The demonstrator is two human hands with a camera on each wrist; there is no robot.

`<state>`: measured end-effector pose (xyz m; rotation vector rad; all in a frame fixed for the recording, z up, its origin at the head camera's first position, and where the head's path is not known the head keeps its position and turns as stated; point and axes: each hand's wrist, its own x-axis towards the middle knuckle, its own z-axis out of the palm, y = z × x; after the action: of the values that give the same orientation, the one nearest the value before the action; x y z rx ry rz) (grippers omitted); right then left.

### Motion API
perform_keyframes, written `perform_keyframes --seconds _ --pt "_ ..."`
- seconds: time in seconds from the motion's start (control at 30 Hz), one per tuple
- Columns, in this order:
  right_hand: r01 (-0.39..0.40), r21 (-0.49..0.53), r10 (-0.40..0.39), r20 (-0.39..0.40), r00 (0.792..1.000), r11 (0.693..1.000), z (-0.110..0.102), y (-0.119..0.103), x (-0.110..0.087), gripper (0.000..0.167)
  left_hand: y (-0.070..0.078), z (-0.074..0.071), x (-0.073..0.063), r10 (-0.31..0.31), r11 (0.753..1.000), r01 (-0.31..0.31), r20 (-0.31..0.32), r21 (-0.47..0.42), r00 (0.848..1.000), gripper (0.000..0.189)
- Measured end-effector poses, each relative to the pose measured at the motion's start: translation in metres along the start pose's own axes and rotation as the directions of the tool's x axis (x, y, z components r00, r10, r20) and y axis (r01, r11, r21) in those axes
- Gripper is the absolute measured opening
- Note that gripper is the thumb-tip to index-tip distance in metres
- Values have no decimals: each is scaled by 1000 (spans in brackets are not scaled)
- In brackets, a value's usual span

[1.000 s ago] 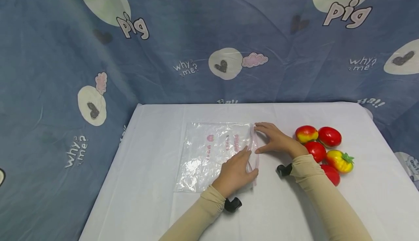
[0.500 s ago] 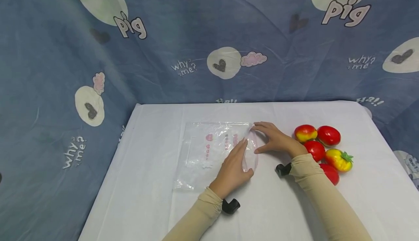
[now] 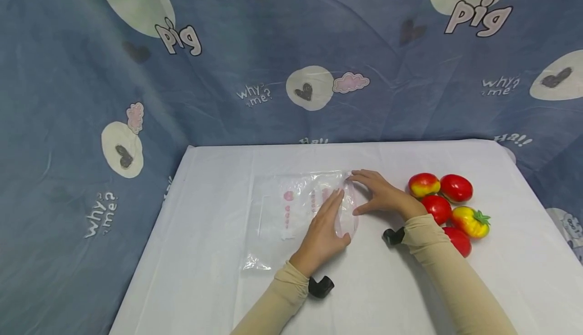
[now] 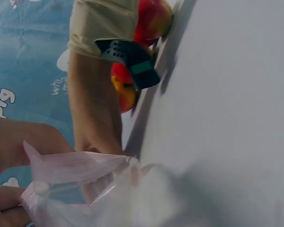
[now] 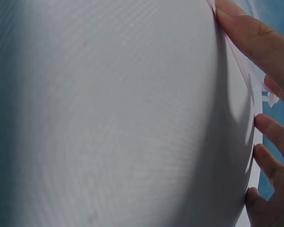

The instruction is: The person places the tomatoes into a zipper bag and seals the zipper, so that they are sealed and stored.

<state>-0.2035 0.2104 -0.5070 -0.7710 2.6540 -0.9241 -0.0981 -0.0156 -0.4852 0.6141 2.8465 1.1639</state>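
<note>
A clear zip bag [image 3: 273, 218] with pink hearts and pink print lies on the white table, its pink-edged mouth facing right. My left hand [image 3: 321, 234] is at that mouth, long fingers extended and thumb held apart. In the left wrist view the pink rim [image 4: 80, 163] stands gaping between thumb and fingers of the left hand [image 4: 19, 142]. My right hand [image 3: 384, 193] touches the mouth from the other side, thumb and forefinger spread along the edge. The right wrist view has its thumb [image 5: 255, 40] right at the pink edge, the other fingers fanned below.
Beside my right forearm sit several glossy red and yellow fruits, among them a red one [image 3: 457, 188] and a yellow-red pepper [image 3: 471, 222] with a green top. A black wrist camera [image 3: 321, 287] is on each wrist. A blue printed cloth [image 3: 218, 46] hangs behind the table.
The bag's mouth has spread wider and its upper layer has shifted left. My left fingers have moved slightly up and away from the rim's near corner. The right hand has stayed nearly still.
</note>
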Motion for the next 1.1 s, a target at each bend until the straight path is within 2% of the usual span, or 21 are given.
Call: perform_keyframes --seconds 0.23,0.47,0.77,1.1 --pt "21 -14 -21 -6 1000 1000 2 -1 0 94 1 -10 2 4 1000 -4 -41 -9 999 101" --pt "15 -15 -15 -15 1000 1000 3 -2 -2 95 -1 -10 3 24 999 -25 -49 -31 999 101" --pt "23 11 -22 -25 999 1000 5 2 -4 95 -3 -6 5 16 994 -18 -20 -108 1000 104" --pt "-2 25 3 -32 999 1000 7 -2 -3 95 -3 -5 5 3 997 -2 13 -72 1000 108"
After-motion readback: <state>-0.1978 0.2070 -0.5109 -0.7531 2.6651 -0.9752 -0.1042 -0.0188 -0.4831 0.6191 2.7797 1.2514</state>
